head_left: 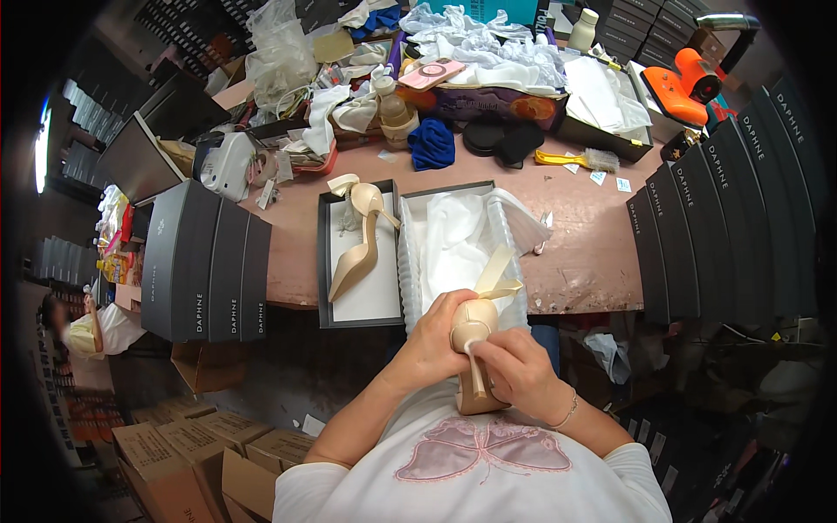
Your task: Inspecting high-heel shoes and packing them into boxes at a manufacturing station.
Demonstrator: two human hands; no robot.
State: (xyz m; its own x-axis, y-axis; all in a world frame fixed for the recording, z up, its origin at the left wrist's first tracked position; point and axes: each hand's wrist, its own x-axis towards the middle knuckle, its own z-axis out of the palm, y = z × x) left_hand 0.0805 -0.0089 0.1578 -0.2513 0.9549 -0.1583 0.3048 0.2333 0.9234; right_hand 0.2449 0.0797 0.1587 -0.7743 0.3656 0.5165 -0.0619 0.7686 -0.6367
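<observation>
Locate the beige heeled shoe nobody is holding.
In the head view, left of centre, the beige heeled shoe lies in the shallow dark-edged white tray, left of the box holding white wrapping.

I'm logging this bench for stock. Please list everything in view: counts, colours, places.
Table: one, pinkish, centre
Heeled shoes: two, beige, one in tray, one held
Shallow tray: one, dark, white inside, left of open box
Open box: one, dark, centre
Tissue: uncounted, white, inside open box
Shoeboxes: many, dark grey, left and right
Cartons: several, brown, lower left
Balled cloth: one, blue, behind open box
Pads: two, black, right of cloth
Brush: one, yellow, right of pads
Phone: one, pink, rear centre
Device: one, orange, rear right
Rear clutter: too jumbled to count
Another person: one, pale clothing, far left
Shirt: one, white, lower centre
Left hand: one, bare, fingers around held shoe
Right hand: one, bare, fingers at its heel
</observation>
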